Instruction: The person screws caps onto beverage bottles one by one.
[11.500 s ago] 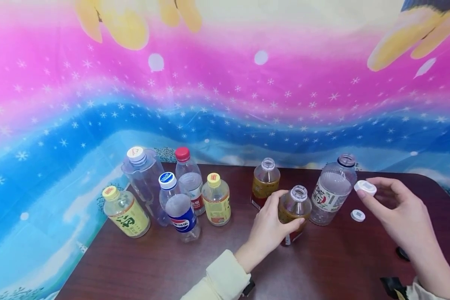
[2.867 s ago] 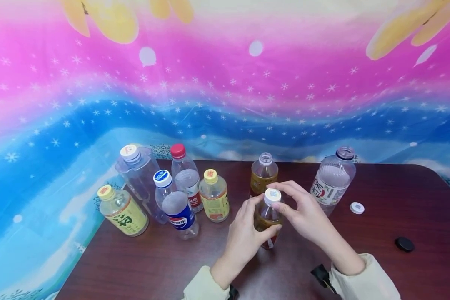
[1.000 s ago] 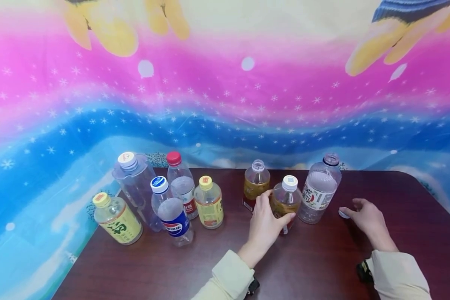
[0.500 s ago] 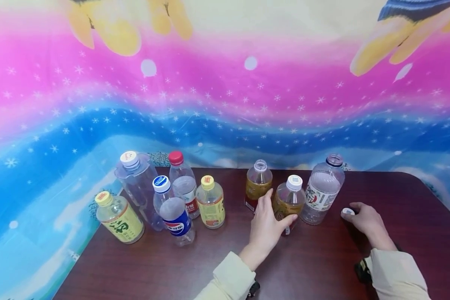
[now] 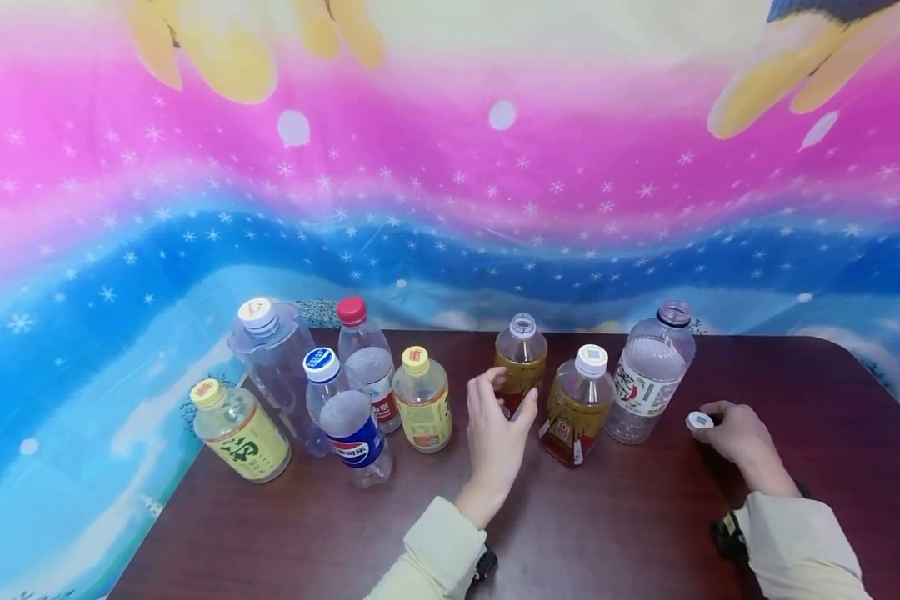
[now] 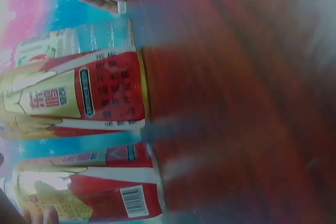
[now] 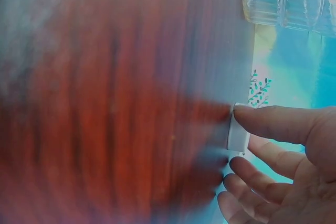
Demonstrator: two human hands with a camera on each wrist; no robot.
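Observation:
My left hand (image 5: pixel 497 429) is in front of an uncapped tea bottle (image 5: pixel 522 350) with a gold and red label. Its thumb and fingers are apart; whether they touch the bottle I cannot tell. To the right stands a matching tea bottle (image 5: pixel 579 408), which wears a white cap (image 5: pixel 592 360); no hand is on it. My right hand (image 5: pixel 742 442) pinches a loose white bottle cap (image 5: pixel 699 421) at the tabletop. In the right wrist view, thumb and index finger hold that cap (image 7: pixel 239 129) on edge-on view, the other fingers loosely bent.
A large clear bottle (image 5: pixel 648 375) without a cap stands right of the tea bottles. Several capped bottles group at the left, among them a blue-labelled Pepsi bottle (image 5: pixel 351 425) and a yellow-capped bottle (image 5: pixel 423 404). A patterned cloth (image 5: pixel 450 192) hangs behind the table (image 5: pixel 570 533).
A white cap went onto the front tea bottle, which my left hand then released, moving left to the uncapped one. My right hand moved to the loose cap and took hold of it.

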